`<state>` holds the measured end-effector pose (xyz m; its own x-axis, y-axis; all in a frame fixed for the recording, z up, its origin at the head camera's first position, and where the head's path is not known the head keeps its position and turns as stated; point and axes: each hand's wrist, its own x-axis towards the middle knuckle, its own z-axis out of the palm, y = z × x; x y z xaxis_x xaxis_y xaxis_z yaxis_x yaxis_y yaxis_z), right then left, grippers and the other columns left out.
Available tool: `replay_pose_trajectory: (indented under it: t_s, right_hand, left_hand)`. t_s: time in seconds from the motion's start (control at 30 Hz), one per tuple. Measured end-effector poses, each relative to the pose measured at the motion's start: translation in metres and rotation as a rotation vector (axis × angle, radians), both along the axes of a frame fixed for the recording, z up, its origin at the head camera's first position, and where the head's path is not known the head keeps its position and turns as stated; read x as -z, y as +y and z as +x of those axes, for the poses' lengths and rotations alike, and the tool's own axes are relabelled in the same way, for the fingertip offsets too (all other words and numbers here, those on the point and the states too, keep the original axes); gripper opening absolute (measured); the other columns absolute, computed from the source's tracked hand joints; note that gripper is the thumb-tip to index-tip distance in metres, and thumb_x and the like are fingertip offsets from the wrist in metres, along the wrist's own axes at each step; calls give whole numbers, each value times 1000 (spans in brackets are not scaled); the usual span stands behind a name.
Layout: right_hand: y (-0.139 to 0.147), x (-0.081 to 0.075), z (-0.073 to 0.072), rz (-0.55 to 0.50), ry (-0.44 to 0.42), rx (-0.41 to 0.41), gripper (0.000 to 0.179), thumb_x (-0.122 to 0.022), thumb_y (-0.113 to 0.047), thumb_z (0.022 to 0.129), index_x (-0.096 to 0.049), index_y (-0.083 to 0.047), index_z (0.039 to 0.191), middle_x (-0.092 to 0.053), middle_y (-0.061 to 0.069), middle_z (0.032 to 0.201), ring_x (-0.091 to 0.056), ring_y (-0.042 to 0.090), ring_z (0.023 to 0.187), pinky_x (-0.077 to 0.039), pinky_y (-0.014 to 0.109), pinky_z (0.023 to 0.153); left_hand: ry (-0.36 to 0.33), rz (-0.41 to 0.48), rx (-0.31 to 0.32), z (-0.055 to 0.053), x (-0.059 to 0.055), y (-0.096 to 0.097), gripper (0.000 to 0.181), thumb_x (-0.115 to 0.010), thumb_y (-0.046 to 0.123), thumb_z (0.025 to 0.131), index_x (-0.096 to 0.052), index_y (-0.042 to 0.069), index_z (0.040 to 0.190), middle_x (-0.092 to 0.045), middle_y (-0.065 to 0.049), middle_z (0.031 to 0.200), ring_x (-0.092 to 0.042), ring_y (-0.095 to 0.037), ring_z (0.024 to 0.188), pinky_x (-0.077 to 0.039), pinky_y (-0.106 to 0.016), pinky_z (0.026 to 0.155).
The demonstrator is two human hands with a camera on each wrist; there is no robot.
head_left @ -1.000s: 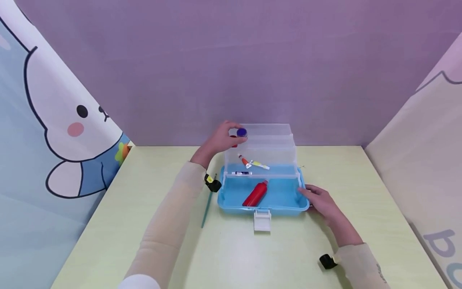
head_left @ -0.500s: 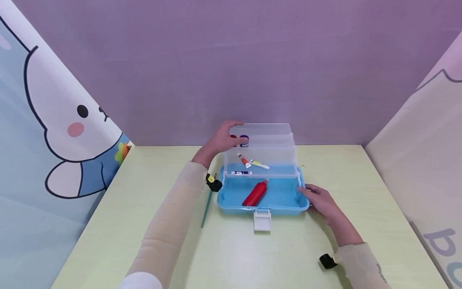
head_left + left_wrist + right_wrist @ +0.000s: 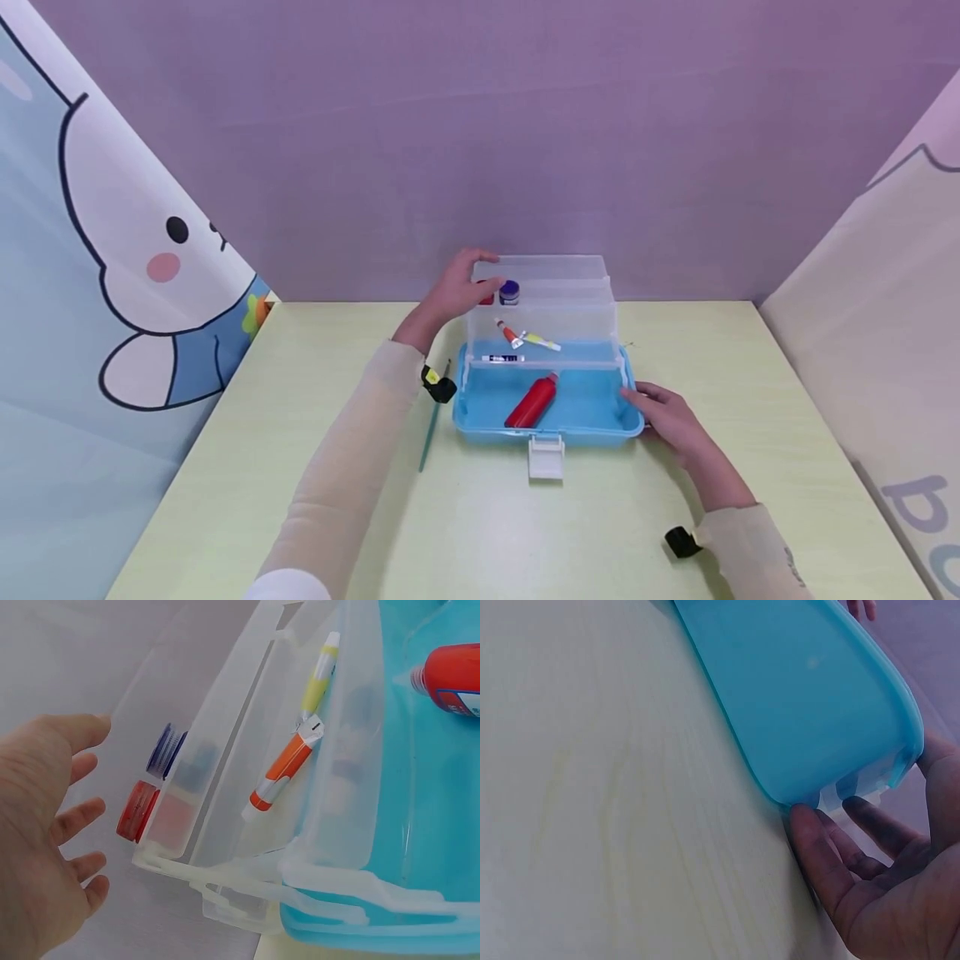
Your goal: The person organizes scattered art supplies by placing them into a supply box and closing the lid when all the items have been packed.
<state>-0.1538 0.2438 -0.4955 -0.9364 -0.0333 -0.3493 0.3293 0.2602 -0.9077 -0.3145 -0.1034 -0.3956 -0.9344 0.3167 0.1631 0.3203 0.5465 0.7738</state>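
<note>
A storage box with a blue base [image 3: 592, 408] and clear stepped trays [image 3: 570, 325] stands unfolded on the table. My left hand [image 3: 457, 286] is beside the top tray, fingers spread, holding nothing. Close to its thumb, a jar with a dark blue lid [image 3: 509, 292] sits in that tray beside a red-lidded jar [image 3: 138, 811], which the hand partly covers in the head view. An orange paint tube [image 3: 507, 332] and a yellow paint tube [image 3: 321, 675] lie in a lower tray. My right hand [image 3: 667, 419] holds the base's right end, thumb over the rim.
A red bottle [image 3: 533, 402] lies slanted inside the blue base, and a dark-labelled tube [image 3: 502, 359] lies behind it. A thin teal paintbrush [image 3: 430, 436] rests on the table left of the box. The white latch [image 3: 546, 458] hangs at the front. A purple cloth [image 3: 480, 150] stands behind.
My left hand has set the blue-lidded jar down in the top tray and let go, its thumb drawing slightly left. The right hand has stayed at the box's end.
</note>
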Motion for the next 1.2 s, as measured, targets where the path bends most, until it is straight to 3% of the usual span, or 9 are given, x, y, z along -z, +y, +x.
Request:
replay_pose_trajectory:
  t_s: [0.2, 0.67, 0.93, 1.2]
  right_hand:
    - [-1, 1, 0, -3, 6, 0, 73, -63, -48, 92, -42, 0, 143, -50, 26, 135, -63, 25, 100, -56, 34, 78]
    - [1, 1, 2, 7, -2, -6, 77, -63, -50, 91, -39, 1, 145, -48, 28, 136, -64, 25, 99, -56, 34, 79]
    - [-1, 3, 1, 9, -1, -3, 74, -62, -48, 93, -41, 2, 143, -48, 27, 138, -62, 26, 104, -55, 34, 80]
    - [3, 3, 1, 3, 12, 8, 76, -64, -50, 91, -43, 2, 143, -49, 27, 137, -63, 25, 103, -56, 33, 79]
  left_hand:
    - [32, 39, -3, 2, 4, -12, 40, -63, 29, 94, -58, 8, 128, -46, -8, 135, -40, -32, 131, -41, -47, 102]
    - [44, 88, -129, 19, 23, -39, 33, -61, 27, 96, -60, 12, 125, -53, -5, 131, -45, -25, 126, -39, -50, 102]
    - [43, 98, -177, 36, 36, -56, 32, -62, 26, 96, -60, 9, 124, -58, -6, 125, -50, -28, 121, -42, -49, 100]
    - [1, 61, -227, 59, 59, -73, 24, -61, 22, 96, -64, 10, 117, -63, -6, 116, -55, -28, 114, -44, -47, 97]
